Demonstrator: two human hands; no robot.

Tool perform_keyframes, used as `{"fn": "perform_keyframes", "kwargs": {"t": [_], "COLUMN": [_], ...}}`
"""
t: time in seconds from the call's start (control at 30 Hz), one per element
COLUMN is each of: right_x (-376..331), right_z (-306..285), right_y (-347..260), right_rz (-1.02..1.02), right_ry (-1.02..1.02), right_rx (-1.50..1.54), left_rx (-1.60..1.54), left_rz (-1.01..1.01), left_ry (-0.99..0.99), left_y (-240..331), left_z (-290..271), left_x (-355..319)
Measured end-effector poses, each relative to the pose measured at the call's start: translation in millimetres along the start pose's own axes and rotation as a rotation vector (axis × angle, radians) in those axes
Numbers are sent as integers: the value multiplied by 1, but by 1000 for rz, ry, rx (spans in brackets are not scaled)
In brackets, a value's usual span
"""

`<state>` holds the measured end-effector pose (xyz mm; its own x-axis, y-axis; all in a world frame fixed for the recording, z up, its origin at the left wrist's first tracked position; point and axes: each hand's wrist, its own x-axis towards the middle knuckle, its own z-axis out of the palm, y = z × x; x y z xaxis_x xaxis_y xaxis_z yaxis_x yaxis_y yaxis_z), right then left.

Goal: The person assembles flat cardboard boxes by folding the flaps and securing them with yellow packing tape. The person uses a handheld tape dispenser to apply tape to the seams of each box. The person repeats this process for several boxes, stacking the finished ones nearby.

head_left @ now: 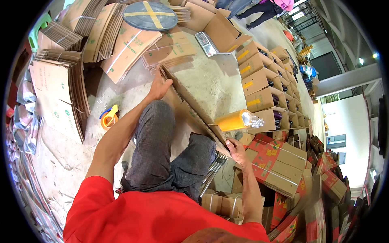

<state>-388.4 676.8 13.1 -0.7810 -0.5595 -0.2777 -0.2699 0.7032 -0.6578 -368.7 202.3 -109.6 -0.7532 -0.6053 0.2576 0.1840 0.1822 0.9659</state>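
A flattened cardboard box (187, 108) stands on edge between my hands, slanting across in front of my knees. My left hand (159, 86) is closed on its far left end, thumb along the top edge. At the near right end my right hand (237, 152) grips the cardboard, thumb near the upper edge. Just beyond the box's right part lies a yellow cylinder wrapped in clear plastic (231, 120), which looks like a stack of tape rolls. An orange tape dispenser (108, 117) rests on the floor beside my left forearm.
Bundles of flat cardboard (56, 91) lie at the left and far left, one under a round grey lid (150, 16). A scale (206, 43) sits ahead. Open boxes of dark purple vegetables (259, 99) line the right. Red-printed flat boxes (275, 160) are piled nearer. Someone in pink (263, 10) stands far off.
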Motion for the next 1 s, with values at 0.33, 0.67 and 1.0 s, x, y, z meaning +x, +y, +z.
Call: {"fn": "perform_keyframes", "kwargs": {"t": [0.33, 0.67, 1.0], "right_x": [42, 149, 188], "right_z": [-14, -10, 97], "right_y": [-16, -31, -150], "right_rz": [-317, -294, -100], "right_ry": [-99, 186, 97], "right_rx": [-510, -302, -734], "left_rx": [176, 853, 1286], "left_rz": [-394, 27, -14], "left_ry": [42, -237, -249], "left_y": [8, 73, 63], "left_z": [5, -72, -69], "left_x": [6, 69, 43]}}
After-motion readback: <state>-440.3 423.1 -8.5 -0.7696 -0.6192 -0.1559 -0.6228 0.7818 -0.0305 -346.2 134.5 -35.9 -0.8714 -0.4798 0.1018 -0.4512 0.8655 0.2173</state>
